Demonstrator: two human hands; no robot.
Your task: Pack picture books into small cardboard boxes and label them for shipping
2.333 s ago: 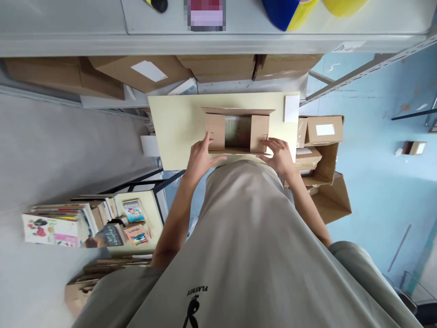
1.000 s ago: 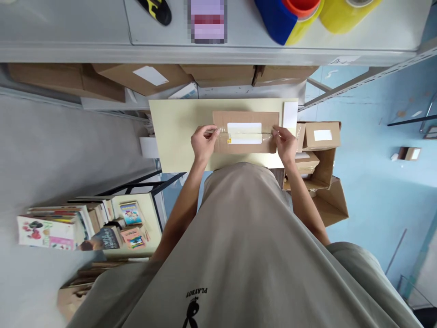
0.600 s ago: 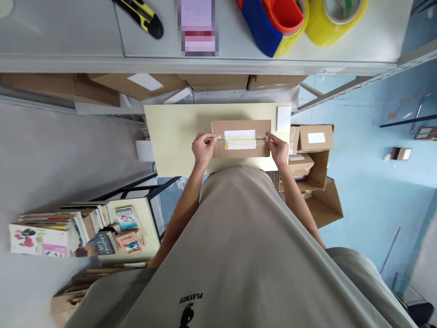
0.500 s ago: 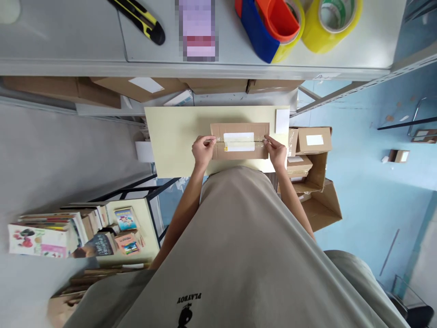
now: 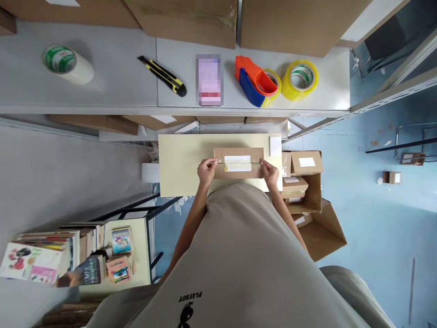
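The box [image 5: 238, 162] lies at centre frame on the pale table [image 5: 180, 164], its flaps now folded shut where they stood open a moment ago, with a white label across the seam. The left hand [image 5: 206, 169] and right hand [image 5: 269, 171] each pinch an end of the seam, fingers pressed together. Above, a shelf [image 5: 119, 91] carries a knife [image 5: 163, 76], a dispenser [image 5: 256, 82] and tape rolls [image 5: 300, 79].

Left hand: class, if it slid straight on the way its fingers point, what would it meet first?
The left hand points right along the box, so it would likely cross the white label first, then meet the right hand. Depth is unclear.
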